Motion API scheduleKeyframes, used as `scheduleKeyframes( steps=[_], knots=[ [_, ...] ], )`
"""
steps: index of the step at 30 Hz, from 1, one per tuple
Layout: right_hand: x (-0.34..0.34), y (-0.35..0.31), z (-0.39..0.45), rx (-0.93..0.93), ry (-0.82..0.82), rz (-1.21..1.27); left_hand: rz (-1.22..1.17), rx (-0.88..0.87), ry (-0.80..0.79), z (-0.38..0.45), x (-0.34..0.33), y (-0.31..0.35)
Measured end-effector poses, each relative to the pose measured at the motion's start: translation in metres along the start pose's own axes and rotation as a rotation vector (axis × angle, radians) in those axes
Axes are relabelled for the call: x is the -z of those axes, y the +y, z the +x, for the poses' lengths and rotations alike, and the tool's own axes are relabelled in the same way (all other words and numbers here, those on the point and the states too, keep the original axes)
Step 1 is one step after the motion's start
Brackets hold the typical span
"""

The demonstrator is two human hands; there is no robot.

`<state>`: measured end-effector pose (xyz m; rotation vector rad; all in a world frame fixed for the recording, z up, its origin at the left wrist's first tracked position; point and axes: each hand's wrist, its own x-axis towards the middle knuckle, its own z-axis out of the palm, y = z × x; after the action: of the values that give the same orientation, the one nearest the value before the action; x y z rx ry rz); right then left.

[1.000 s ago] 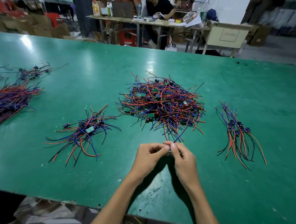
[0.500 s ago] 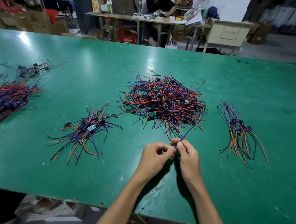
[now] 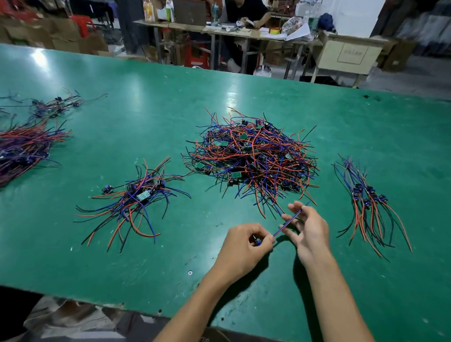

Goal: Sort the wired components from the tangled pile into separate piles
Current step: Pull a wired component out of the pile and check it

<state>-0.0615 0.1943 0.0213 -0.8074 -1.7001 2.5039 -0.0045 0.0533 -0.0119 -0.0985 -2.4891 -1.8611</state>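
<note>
A big tangled pile (image 3: 252, 156) of red, blue and black wired components lies at the centre of the green table (image 3: 171, 95). My left hand (image 3: 243, 245) pinches the small dark body of one wired component (image 3: 284, 227) just in front of the pile. Its blue and red wires run up to the right through the fingers of my right hand (image 3: 308, 230). A sorted pile (image 3: 134, 196) lies to the left of my hands. Another sorted pile (image 3: 368, 205), laid out straight, lies to the right.
Larger bundles of wired parts (image 3: 12, 150) and a small cluster (image 3: 55, 105) sit at the table's far left. The table's near edge (image 3: 129, 307) runs below my forearms. Behind the table a person sits at a cluttered desk (image 3: 229, 31), with cardboard boxes around.
My hands have drawn apart: the left moved down towards me with the component's body, and the right slid up along its wires, stretching them out straight.
</note>
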Motion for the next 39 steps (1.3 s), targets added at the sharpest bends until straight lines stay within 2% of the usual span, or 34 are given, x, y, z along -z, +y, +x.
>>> scheduleKeyframes(
  steps=[5, 12, 14, 17, 19, 24, 27, 30, 33, 36, 39],
  knots=[
    [0.006, 0.003, -0.002, -0.009, -0.001, 0.142, 0.000, 0.058, 0.013, 0.001, 0.002, 0.003],
    [0.021, 0.036, -0.015, 0.366, -0.222, -0.339, -0.078, 0.219, -0.107, 0.013, 0.018, 0.018],
    [0.022, 0.037, -0.014, 0.379, -0.205, -0.316, -0.056, 0.258, -0.165, 0.013, 0.028, 0.022],
    [0.025, 0.034, -0.012, 0.318, -0.148, -0.135, 0.049, 0.272, -0.259, 0.010, 0.049, 0.025],
    [0.026, 0.033, -0.013, 0.287, -0.156, -0.072, 0.095, 0.258, -0.262, 0.006, 0.059, 0.023],
    [0.022, 0.033, -0.017, 0.295, -0.171, -0.075, 0.140, 0.209, -0.121, -0.001, 0.061, 0.014],
    [0.024, 0.030, -0.018, 0.248, -0.213, 0.033, 0.194, 0.018, 0.072, -0.007, 0.053, 0.008],
    [0.029, 0.028, -0.021, 0.220, -0.277, 0.123, 0.420, -0.210, 0.237, -0.014, 0.044, -0.003],
    [0.033, 0.025, -0.023, 0.186, -0.293, 0.181, 0.536, -0.364, 0.308, -0.016, 0.040, -0.006],
    [0.035, 0.024, -0.022, 0.156, -0.258, 0.252, 0.417, -0.346, 0.331, -0.016, 0.042, -0.007],
    [0.036, 0.024, -0.021, 0.159, -0.223, 0.311, 0.255, -0.232, 0.357, -0.016, 0.045, -0.008]
  ],
)
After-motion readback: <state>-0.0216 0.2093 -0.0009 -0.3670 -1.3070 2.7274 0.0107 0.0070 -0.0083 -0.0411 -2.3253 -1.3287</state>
